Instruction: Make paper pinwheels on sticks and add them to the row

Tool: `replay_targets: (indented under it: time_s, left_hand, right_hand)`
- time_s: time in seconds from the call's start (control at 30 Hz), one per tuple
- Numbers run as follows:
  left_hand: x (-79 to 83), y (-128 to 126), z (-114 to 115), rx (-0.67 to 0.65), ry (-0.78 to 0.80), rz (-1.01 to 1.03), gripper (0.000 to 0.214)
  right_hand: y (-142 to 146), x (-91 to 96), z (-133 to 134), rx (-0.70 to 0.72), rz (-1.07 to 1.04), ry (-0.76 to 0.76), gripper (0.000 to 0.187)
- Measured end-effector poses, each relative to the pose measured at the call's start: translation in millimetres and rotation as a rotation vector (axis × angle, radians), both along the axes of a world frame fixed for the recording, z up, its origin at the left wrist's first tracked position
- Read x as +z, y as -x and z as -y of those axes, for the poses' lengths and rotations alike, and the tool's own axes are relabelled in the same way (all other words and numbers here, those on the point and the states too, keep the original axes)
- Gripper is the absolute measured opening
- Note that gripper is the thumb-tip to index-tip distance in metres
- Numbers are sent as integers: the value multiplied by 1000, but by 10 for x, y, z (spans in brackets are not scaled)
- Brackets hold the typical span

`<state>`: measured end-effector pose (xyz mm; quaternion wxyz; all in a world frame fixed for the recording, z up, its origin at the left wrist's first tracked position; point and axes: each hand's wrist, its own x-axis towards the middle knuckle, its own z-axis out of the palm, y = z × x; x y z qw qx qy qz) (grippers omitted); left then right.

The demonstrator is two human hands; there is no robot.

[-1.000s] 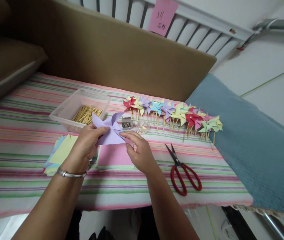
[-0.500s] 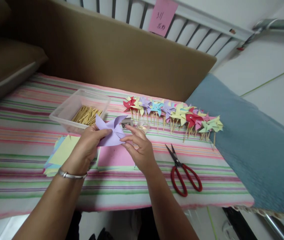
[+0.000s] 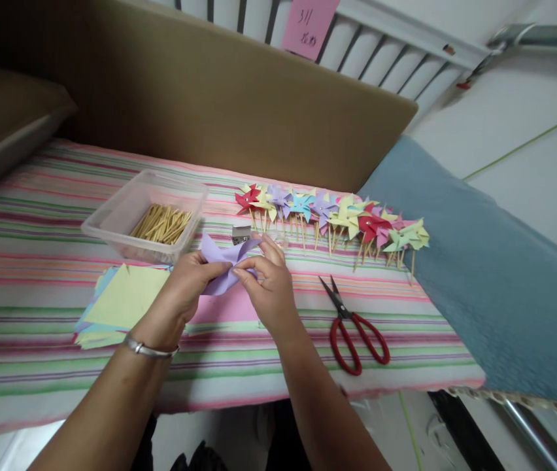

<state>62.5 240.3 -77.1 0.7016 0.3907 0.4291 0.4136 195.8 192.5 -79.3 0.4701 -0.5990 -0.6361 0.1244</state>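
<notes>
My left hand [image 3: 189,282] pinches the purple paper [image 3: 224,255], thumb pressed on top near its middle, the fingers under it mostly hidden; my right hand [image 3: 271,288] pinches it too, thumb and forefinger brought together close to my left thumb, the other fingers reaching out past the paper. The paper, its points curled up like blades, is held above the far part of a pink sheet [image 3: 224,309], in the middle of the striped cloth [image 3: 239,369]. Left of it and farther off sits a clear tub [image 3: 97,227] with sticks [image 3: 162,224] lying in it, and nearer, by my left wrist, a stack of sheets [image 3: 129,297], yellow uppermost. Just beyond the purple paper stands a small box [image 3: 240,235] of metal bits, with a clear dish [image 3: 280,240] beside it, partly behind my right fingers. Finished pinwheels [image 3: 347,216] lie in a row to the far right, and the scissors [image 3: 344,313] rest to the right, blades parted, red handles toward me
</notes>
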Motion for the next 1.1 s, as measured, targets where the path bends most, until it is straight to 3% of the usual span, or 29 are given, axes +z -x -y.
replay_targets:
  time_s: [0.83,1.1]
  left_hand:
    - [-7,-9,-16,-72,52,71,16]
    - [-76,-17,-44,44,18,36,17]
  right_hand:
    - [16,-18,-17,-103,41,15,6]
    - [50,-8,7,-130,-89,31,5]
